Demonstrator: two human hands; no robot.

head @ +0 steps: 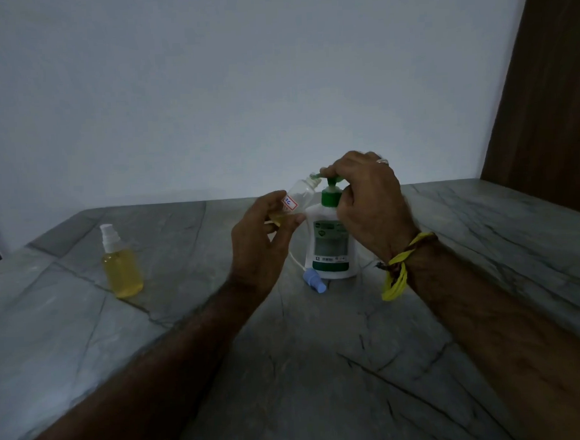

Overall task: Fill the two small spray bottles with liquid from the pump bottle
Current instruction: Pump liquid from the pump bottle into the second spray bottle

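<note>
Left hand (262, 234) grip holds open spray bottle (297, 199) tilted, mouth under green pump nozzle (326, 177) at one o'clock, catching liquid; right hand (367, 199) grip presses pump bottle (331, 241) head.

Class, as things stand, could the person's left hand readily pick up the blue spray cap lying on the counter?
Probably not yet. The left hand is holding the tilted spray bottle up to the pump spout. The blue spray cap lies unobstructed on the counter just below.

Dim, bluish, soft wide-angle picture
</note>
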